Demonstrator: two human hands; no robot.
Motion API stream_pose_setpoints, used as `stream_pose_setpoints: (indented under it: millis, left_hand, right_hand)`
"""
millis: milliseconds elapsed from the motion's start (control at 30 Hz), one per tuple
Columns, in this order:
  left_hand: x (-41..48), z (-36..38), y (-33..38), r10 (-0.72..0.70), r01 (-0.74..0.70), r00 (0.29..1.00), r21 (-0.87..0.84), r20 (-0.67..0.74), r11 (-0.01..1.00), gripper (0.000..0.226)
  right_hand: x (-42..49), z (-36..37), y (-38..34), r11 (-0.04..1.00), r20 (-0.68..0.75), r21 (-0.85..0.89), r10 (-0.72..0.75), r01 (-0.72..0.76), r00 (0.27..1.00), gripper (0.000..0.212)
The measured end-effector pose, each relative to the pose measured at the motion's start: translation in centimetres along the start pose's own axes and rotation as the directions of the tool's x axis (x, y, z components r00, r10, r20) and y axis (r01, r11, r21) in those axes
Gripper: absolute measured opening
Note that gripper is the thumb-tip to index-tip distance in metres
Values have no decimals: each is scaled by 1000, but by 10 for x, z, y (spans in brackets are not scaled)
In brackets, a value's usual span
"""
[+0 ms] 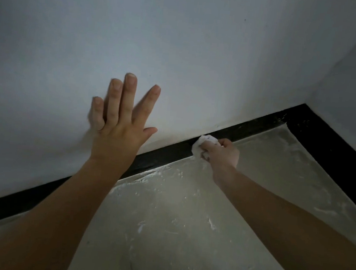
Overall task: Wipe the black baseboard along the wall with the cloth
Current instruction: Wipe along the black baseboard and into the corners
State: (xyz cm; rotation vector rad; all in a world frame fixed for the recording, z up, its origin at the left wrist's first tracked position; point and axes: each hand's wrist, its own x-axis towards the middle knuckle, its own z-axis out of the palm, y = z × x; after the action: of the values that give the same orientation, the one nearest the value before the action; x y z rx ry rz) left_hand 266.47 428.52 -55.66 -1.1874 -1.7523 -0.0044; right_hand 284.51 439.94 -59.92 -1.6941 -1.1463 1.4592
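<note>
Pale grey-white wall [182,37] fills most of the view, matte and smooth. The black baseboard [164,153] runs as a flat straight strip along its foot. It goes on to a corner [303,109], where it turns under a second wall. Below the baseboard is a beige floor [175,221], dull and streaky, with chalky white smears and crumbs all over it.

Left hand [119,127] is flat on the wall just above the baseboard, fingers straight and spread, holding nothing, looks like it's just bracing. Right hand [223,152] is curled tight round a small scrunched white cloth [202,144]. The wad looks soft and lumpy, and it's pressed against the face of the baseboard, partway along toward the corner.

What I'd worry about from here:
- The floor dust sits right up against the bottom edge of the baseboard. If the cloth dips down it'll probably pick up that white stuff and drag it along the black, and pale streaks show badly on a dark strip.
- The wad is small and the knuckles sit right next to it, so skin may end up rubbing the baseboard instead of the cloth.
- The stretch of baseboard near the corner shows light specks. A balled cloth likely won't get into that tight angle unless it's pinched to a point.
- A palm leaning on a matte wall could leave a mark above the baseboard.
</note>
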Motion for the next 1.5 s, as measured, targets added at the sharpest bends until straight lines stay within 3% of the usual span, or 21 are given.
stream_pose_setpoints:
  millis: [100,233,367,467,800,1000,1133,1267,1400,1500]
  left_hand:
    - [-1,1,2,-4,4,1000,21,9,1000,100]
    - [-1,-8,5,-20,20,997,7,76,1000,96]
    - [-1,-26,12,-56,72,985,-95,161,993,89]
    - [5,-35,31,42,-27,979,-79,199,997,90]
    - [81,-43,82,344,-336,921,-74,182,939,85]
    - [113,-45,96,365,-357,923,-82,121,930,86]
    - [117,-44,93,427,-423,898,-55,111,904,87]
    - [124,-42,95,489,-489,866,-30,103,872,86]
    - [130,-37,103,480,-488,871,68,102,870,86]
    - [129,-31,113,420,-427,903,84,94,900,87]
  right_hand:
    - [25,-19,-4,999,6,30,38,-39,999,15]
    - [39,-45,0,994,44,-13,112,-112,993,31]
    - [10,-39,20,989,289,-116,126,-96,949,17]
    - [-5,-8,25,985,391,-119,160,-122,906,12]
    - [40,-21,11,952,129,201,207,-229,970,9]
    - [74,-54,19,864,55,399,312,-308,948,19]
    - [68,-62,21,926,80,300,214,-228,974,19]
    - [43,-44,5,990,287,106,64,-98,956,14]
    - [59,-54,-5,986,264,134,57,-95,963,14]
    - [84,-69,-9,997,246,77,-5,-15,969,16]
